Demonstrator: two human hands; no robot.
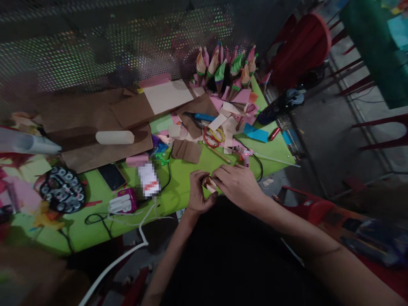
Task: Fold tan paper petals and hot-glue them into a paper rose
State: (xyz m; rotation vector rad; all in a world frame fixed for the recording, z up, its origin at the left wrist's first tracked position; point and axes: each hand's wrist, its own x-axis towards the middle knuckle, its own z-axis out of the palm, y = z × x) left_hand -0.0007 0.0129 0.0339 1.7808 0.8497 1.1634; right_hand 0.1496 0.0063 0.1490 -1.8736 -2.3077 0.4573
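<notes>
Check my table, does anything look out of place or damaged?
Nothing looks clearly spilled or broken. Paper scraps lie jumbled around the scissors and blue cutter, a white cable dangles untidily off the table, and a pale scrap seems to lie on the floor.

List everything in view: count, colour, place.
Perforated panel: one, grey, behind table
Table: one, lime green, centre
Flat sheets: several, brown, back left
Cylindrical roll: one, white, on sheets
Swirl-topped paper cones: about a dozen, pink, orange, green, back right
Slim cutter: one, blue, among scraps
Paper scraps: many, mixed colours, right half
Looped handles: two, red and yellow, below cutter
Pencil: one, yellow, below handles
Glue gun: one, pink, right
Rectangular phone: one, black, left front
Pixelated object: one, mostly white, beside phone
Plastic chairs: several, red, right
Small rolled piece: one, pale, in fingers
Left hand: one, bare, holding rolled piece
Right hand: one, bare, gripping rolled piece
</notes>
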